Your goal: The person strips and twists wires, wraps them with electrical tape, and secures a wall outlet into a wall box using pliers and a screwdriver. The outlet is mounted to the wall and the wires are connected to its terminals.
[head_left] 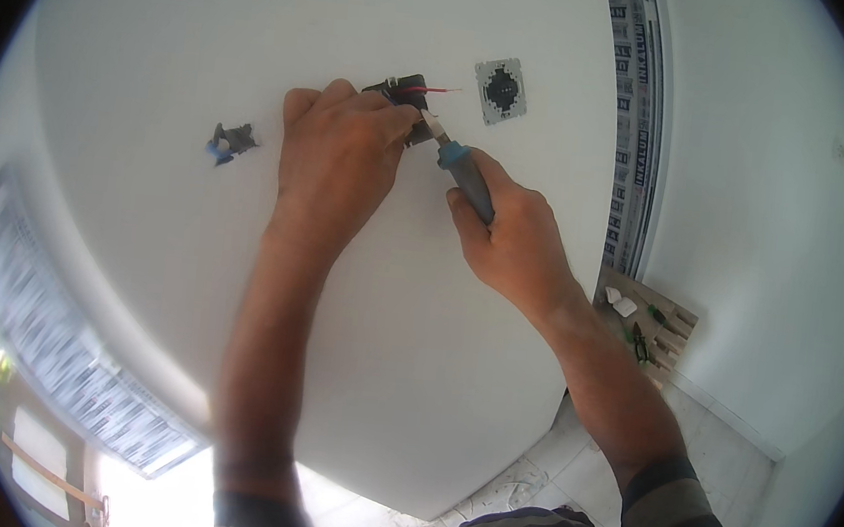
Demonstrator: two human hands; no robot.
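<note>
My right hand (520, 232) is closed round the grey and blue handle of a knife (469, 182). Its short blade points up and left, beside my left thumb. Over the lower left of a dark wall box opening (418, 98), my left hand (342, 146) has its fingers curled and pinched together. What they grip is hidden, though the blade lies right at the fingertips. From the box a red wire (432, 90) sticks out to the right with a thin bare end. Right of the opening is a grey square socket frame (502, 90) with a dark centre, on the white wall.
Left of my left hand, a ragged hole (234, 139) in the white surface shows dark and blue bits. At the lower right, a wooden pallet (672, 336) holds green-handled pliers (640, 343) and small white pieces (621, 301). A film-covered frame strip (634, 132) runs along the right.
</note>
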